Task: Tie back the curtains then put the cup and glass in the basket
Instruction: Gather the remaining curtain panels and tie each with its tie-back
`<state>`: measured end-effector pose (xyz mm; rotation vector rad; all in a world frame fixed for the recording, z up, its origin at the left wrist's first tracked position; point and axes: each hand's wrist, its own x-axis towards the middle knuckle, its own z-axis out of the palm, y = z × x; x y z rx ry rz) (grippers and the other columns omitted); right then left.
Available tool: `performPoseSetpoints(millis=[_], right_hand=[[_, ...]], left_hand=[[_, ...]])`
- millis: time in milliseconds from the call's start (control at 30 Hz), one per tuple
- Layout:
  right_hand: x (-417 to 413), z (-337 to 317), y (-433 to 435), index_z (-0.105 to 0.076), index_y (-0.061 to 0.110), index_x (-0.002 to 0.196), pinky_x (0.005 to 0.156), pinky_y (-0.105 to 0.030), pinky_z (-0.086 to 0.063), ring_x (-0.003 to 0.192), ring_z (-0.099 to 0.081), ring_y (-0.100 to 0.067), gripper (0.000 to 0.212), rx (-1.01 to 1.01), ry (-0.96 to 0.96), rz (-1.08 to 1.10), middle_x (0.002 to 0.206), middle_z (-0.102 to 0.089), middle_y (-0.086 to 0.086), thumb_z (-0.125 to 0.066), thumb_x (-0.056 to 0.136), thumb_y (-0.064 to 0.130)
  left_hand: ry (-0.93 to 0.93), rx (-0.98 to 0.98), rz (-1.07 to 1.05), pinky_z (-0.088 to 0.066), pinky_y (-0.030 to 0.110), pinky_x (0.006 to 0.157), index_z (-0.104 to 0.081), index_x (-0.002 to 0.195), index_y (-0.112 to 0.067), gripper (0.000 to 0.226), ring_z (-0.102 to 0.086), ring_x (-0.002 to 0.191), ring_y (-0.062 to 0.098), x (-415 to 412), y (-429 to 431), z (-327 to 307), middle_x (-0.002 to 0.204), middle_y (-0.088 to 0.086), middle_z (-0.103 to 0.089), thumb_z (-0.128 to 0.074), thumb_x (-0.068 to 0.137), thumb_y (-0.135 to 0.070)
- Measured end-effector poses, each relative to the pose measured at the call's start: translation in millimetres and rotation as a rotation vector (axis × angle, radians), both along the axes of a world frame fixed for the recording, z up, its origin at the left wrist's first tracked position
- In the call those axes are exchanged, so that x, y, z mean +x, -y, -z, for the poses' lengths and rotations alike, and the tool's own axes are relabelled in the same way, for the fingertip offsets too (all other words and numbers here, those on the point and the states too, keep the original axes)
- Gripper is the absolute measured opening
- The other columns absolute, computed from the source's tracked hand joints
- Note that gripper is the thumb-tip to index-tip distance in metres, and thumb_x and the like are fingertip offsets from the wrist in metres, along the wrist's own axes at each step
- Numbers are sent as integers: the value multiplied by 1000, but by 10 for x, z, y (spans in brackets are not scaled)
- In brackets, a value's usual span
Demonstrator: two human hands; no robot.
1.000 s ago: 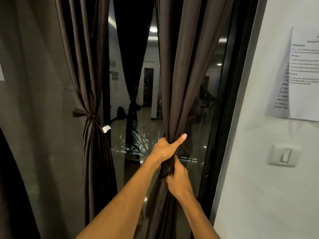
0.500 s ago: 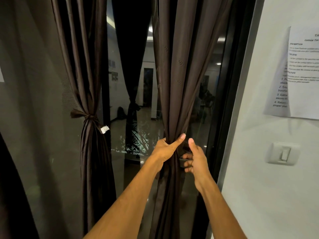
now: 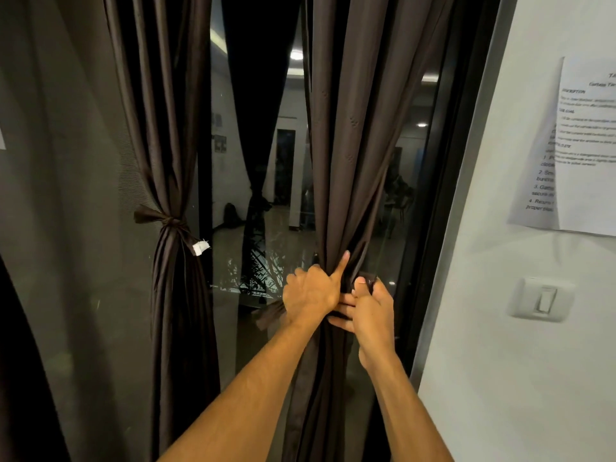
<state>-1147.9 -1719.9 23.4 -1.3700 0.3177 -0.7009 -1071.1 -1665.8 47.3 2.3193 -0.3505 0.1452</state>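
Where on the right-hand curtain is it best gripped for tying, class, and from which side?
Grip the right curtain at its gathered waist, level with the knot on the left curtain. There the folds narrow into one bundle. Come from the room side, as the left hand does, with the right hand wrapping the tie strip.

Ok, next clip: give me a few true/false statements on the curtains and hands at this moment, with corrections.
1. The left curtain is already tied at its middle with a knotted band. True.
2. The left hand hangs free of the right curtain. False: it grips the gathered fabric, thumb pointing up.
3. The right hand is at the right curtain beside the left hand. True.
4. The paper sheet hangs below the wall switch. False: it hangs above it.
5. A cup and a glass are in view. False: neither shows.
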Motion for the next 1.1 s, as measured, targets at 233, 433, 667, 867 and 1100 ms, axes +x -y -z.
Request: performPoseSetpoints(millis=[233,433,667,867,1100], right_hand=[[46,-30,39,-61,10,90,88,-44,-57,84,-72,-23,18,117,2,-8,74,-70,-5,-45,99,12],[134,156,148,-68,14,77,90,-48,-54,88,-70,-28,24,-138,-149,87,80,-72,-6,-49,92,18],[26,184,185,-65,17,101,70,-35,-52,86,-66,-22,23,-900,-457,283,92,-69,-2,-43,101,22],[-30,139,101,-49,18,126,71,-40,-58,83,-69,-22,26,-945,-318,375,93,-71,-7,-48,100,17],[-31,237,55,-59,17,96,60,-27,-53,70,-64,-8,15,-700,-157,349,76,-65,4,-49,96,7]], left_hand=[[-253,-106,208,-46,37,94,-63,116,-8,104,-58,113,28,40,-82,17,116,9,-65,-31,65,-93],[-640,-766,387,-43,23,50,-59,73,-10,25,-49,50,13,-54,-119,78,62,4,-53,-45,93,-19],[-317,-713,427,-52,34,69,-58,98,-11,20,-60,66,18,-48,-31,300,78,7,-62,-39,102,-12],[-28,-355,335,-53,44,76,-55,85,-27,28,-64,85,25,-20,67,409,88,4,-67,-33,101,-37],[-241,-242,314,-54,38,71,-62,109,-3,47,-61,97,33,11,129,212,107,17,-63,-29,98,-35]])
